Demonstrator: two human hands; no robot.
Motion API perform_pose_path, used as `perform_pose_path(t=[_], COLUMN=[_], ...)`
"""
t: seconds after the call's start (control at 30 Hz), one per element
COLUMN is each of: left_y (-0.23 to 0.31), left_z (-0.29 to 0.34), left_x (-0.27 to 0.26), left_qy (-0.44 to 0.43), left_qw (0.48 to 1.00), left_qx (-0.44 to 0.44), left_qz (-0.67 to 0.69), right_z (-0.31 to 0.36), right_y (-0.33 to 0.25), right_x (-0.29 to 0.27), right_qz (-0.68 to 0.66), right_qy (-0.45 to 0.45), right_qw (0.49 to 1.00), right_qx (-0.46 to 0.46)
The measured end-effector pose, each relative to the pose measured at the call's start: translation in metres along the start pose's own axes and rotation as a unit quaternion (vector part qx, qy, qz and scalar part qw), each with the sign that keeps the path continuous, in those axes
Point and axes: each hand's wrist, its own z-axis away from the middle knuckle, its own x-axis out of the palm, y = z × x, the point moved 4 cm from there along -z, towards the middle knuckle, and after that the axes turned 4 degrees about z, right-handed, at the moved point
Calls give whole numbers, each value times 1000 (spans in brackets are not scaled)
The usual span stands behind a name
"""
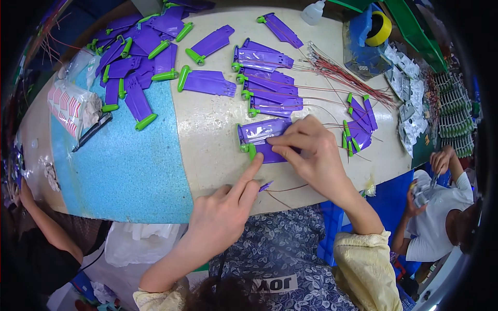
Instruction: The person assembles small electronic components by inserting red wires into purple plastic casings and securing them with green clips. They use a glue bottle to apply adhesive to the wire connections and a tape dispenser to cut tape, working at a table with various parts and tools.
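On the table before me lies a purple plastic blade assembly (271, 155) with green tubular ends and a shiny clear strip along its upper part. My left hand (220, 217) stretches its index finger onto the green end, while its other fingers curl in. A small purple tip (265, 185) pokes out beside those curled fingers with thin wires by it; whether they grip it is hidden. My right hand (314, 155) pinches thumb and forefinger together at the blade's face; what lies between them is too small to make out. Just beyond, similar wired purple blades (270, 78) overlap in a column.
Loose purple blades (140, 57) heap up at the far left, near a plastic-wrapped packet (75, 109). Red wires (345, 75) lie at the right, by a blue bin with yellow tape (380, 28). Silvery parts (407, 98) line the right edge; a co-worker (436, 207) sits beyond.
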Motion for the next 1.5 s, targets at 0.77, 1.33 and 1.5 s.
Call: perform_pose_path(t=[0.77,1.33,1.5], left_y=[-17,8,-10], left_z=[-9,-34,-30], left_x=[-19,-6,-5], left_qy=[87,281,147], left_qw=[945,908,907], left_qx=[-188,-27,-92], left_qz=[253,310,384], right_z=[-2,29,33], right_y=[-18,-9,-7], right_x=[2,-9,-39], right_qz=[-234,-235,-123], right_qy=[-101,13,-21], right_qw=[965,957,978], right_qx=[65,167,166])
